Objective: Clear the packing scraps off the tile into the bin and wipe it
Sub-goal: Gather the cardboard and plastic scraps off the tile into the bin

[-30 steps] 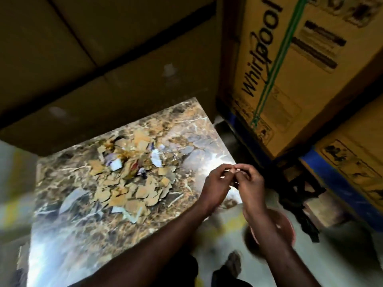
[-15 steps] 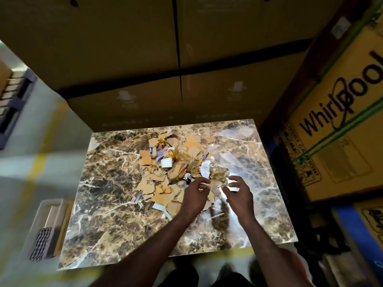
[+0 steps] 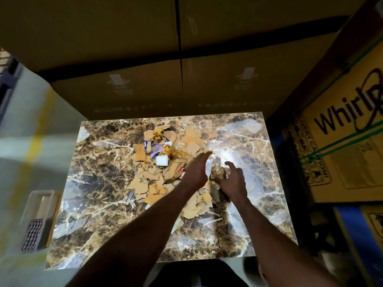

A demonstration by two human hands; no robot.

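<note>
**Both hands over the scrap pile on the marble tile**

Stacked cardboard boxes [image 3: 180, 59] fill the background behind the work area, and a large carton printed "Whirl…" [image 3: 348, 129] with green straps stands at the right. In front of them lies the glossy brown marble-patterned tile [image 3: 99, 204], with a bright glare spot near its right centre. The packing scraps [image 3: 153, 179], mostly torn tan cardboard pieces mixed with crinkled clear film, gold ribbon and a white block [image 3: 161, 160], sit heaped on the middle of the tile. Off the tile's left edge, a pale tray-like box [image 3: 38, 204] rests on the floor with a checked cloth [image 3: 32, 235] at its near end.

The left hand [image 3: 195, 170] reaches over the pile with fingers straight and extended, holding nothing. Just beside it, the right hand [image 3: 232, 181] rests on crumpled film at the pile's right edge, forefinger stretched out; whether its other fingers grip the film cannot be told.
</note>
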